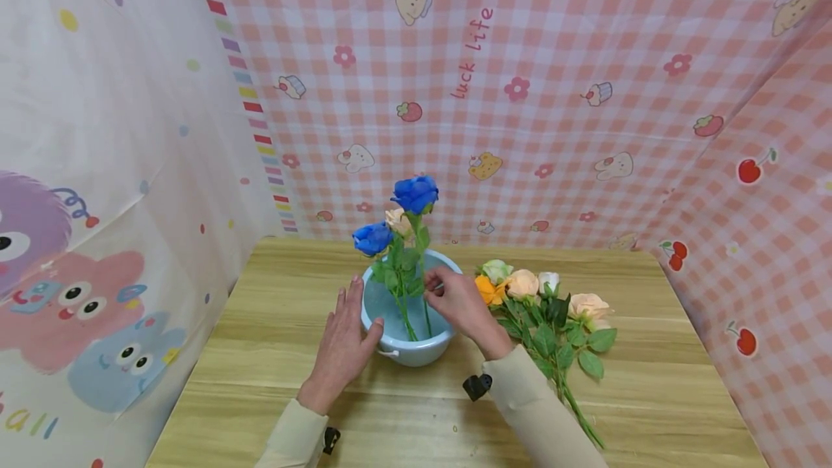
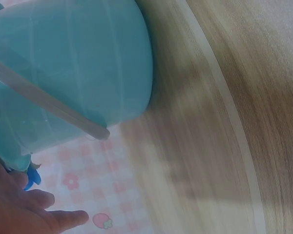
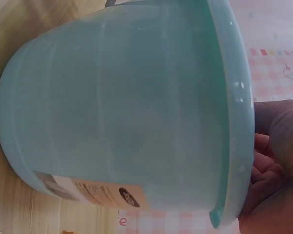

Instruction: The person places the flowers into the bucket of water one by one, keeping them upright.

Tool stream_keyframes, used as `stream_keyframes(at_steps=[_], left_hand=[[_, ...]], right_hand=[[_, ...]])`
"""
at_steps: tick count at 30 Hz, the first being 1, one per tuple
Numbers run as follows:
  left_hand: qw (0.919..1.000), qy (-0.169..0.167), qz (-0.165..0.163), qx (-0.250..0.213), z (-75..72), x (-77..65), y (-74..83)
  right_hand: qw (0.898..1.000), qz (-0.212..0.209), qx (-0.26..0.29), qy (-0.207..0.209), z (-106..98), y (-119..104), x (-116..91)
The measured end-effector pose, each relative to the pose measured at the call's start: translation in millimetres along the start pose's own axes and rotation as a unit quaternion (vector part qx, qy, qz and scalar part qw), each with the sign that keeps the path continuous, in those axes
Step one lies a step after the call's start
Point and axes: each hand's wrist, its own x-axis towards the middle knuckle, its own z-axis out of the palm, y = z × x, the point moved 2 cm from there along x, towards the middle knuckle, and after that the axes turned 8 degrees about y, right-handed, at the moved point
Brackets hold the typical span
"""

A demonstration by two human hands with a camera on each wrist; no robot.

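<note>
A light blue bucket (image 1: 416, 358) stands on the table, its side filling much of both wrist views. Inside it lean a blue rose (image 1: 373, 238) and a peach rose (image 1: 398, 221). A taller blue rose (image 1: 416, 193) rises beside them; my right hand (image 1: 460, 303) pinches its stem over the bucket's right side. The lower end of that stem reaches into the bucket. At the left rim, my left hand (image 1: 347, 344) lies with fingers extended, thumb by the edge. In the right wrist view, the rim partly hides the right fingers (image 3: 263, 165).
To the right of the bucket lies a bunch of roses: orange (image 1: 490, 289), peach (image 1: 522, 284), pale green (image 1: 497, 270) and white (image 1: 549, 282). Their stems (image 1: 578, 410) point toward the front of the wooden table (image 1: 656, 381). Checked cloth (image 1: 552, 128) hangs behind.
</note>
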Motion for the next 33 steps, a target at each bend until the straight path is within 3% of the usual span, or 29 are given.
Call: stream_keyframes(at_steps=[12,33], left_hand=[[1.0,0.006,0.005,0.004,0.2,0.3,-0.9],[0.9999,0.011,0.007,-0.004,-0.2,0.2,0.1]], right_hand=[[1.0,-0.016,0.003,-0.02,11,-7,12],[0.998,0.038,0.007,-0.052,18,-5,25]])
